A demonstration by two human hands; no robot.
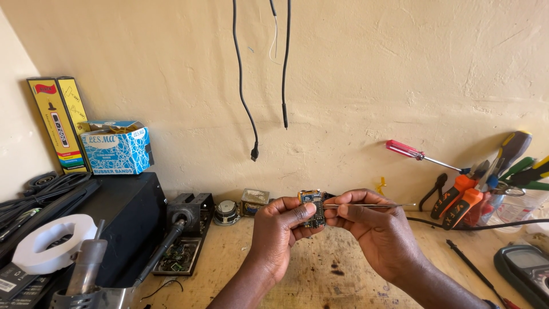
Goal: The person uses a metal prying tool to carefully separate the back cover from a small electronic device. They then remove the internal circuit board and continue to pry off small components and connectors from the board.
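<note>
Above the middle of the desk (320, 269), the left hand (280, 229) pinched a small board (312, 207) while the right hand (377, 226) clamped tweezers (366, 205) with tips at it, so probing seemed underway, needing a steady, fine touch.

- rough cream plaster wall (400, 74), uneven and scuffed
- two black cables (243, 103) hanging down the wall
- worn wooden counter (320, 269), stained with dark spots
- soft, even light
</note>
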